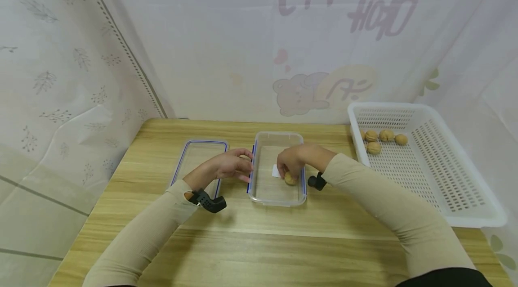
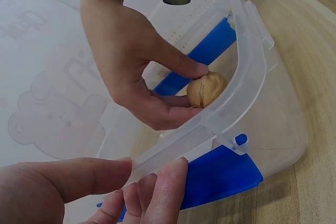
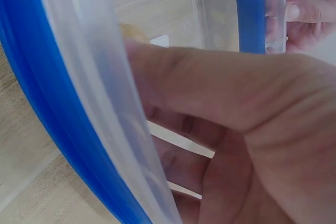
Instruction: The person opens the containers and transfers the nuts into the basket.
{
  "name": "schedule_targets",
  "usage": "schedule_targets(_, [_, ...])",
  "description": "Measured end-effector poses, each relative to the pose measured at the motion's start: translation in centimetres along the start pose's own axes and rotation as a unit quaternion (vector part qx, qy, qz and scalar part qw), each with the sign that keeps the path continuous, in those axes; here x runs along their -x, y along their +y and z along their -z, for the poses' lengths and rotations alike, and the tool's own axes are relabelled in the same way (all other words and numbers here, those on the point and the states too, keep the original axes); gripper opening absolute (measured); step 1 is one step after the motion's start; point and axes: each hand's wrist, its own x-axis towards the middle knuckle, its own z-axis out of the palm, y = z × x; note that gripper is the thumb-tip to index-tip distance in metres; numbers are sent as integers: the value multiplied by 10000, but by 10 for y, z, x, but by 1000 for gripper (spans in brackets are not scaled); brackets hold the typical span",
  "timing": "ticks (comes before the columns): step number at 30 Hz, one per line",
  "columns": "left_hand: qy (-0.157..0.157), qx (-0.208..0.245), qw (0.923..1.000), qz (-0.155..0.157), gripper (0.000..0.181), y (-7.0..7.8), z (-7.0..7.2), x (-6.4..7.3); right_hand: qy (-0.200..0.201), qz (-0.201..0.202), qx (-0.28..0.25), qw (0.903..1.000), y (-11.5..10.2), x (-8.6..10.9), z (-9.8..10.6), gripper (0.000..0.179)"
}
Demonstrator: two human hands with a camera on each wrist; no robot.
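Inside a clear plastic box (image 1: 259,197) with blue side clips, my right hand (image 1: 294,159) pinches a walnut (image 1: 290,179) between thumb and fingers, low near the right wall. The left wrist view shows the same walnut (image 2: 207,89) at the fingertips of the right hand (image 2: 131,61). My left hand (image 1: 234,164) is at the box's left side, its fingers loosely extended and touching around the rim and the blue clip (image 2: 220,177). A small white label (image 1: 276,171) shows beside the right fingers. In the right wrist view, the box wall (image 3: 100,77) partly covers the fingertips.
A clear lid with a blue seal (image 1: 207,142) lies on the wooden table (image 1: 259,251), left of the box and partly under the left arm. At right stands a white perforated basket (image 1: 469,165) with several walnuts (image 1: 386,135) at its left end. Printed cloth hangs behind.
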Motion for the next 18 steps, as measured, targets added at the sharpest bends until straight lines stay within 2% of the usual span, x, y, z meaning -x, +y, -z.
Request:
schedule_targets(11, [11, 5, 10000, 21, 37, 1, 0, -1, 3, 320, -429, 9986, 4, -2, -3, 28])
schedule_targets(18, [36, 70, 10000, 14, 36, 0, -1, 0, 481, 809, -634, 9935, 9, -1, -3, 33])
